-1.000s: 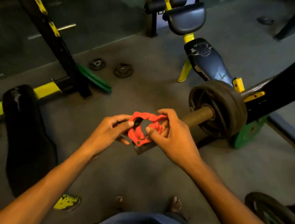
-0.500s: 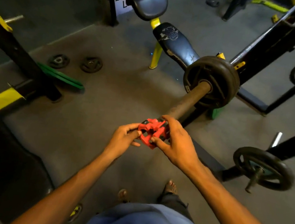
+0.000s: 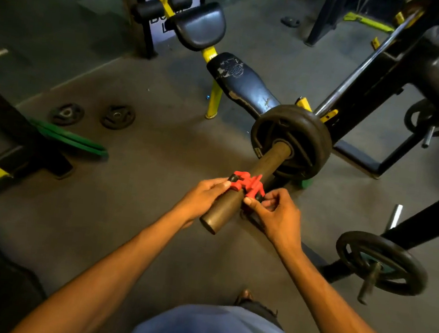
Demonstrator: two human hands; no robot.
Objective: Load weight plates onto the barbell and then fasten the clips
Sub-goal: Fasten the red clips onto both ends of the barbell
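Observation:
A red clip [image 3: 246,184] sits around the brown sleeve of the barbell [image 3: 262,165], a short way in from the sleeve's near end. My left hand [image 3: 204,197] pinches the clip's left side and my right hand [image 3: 273,213] pinches its right side. Further along the sleeve a black weight plate [image 3: 297,145] is loaded against the collar. A stretch of bare sleeve lies between clip and plate. The bar's thin shaft [image 3: 360,70] runs up to the right over the rack.
A worn black bench with yellow legs [image 3: 239,81] stands behind the plate. Two small plates [image 3: 92,116] and a green band [image 3: 71,138] lie on the floor at left. Another plate [image 3: 382,263] hangs on a peg at lower right. Black rack frames flank both sides.
The clip was held in front of the sleeve's end; now it is slid onto the sleeve, past the end. My view has moved closer and to the right.

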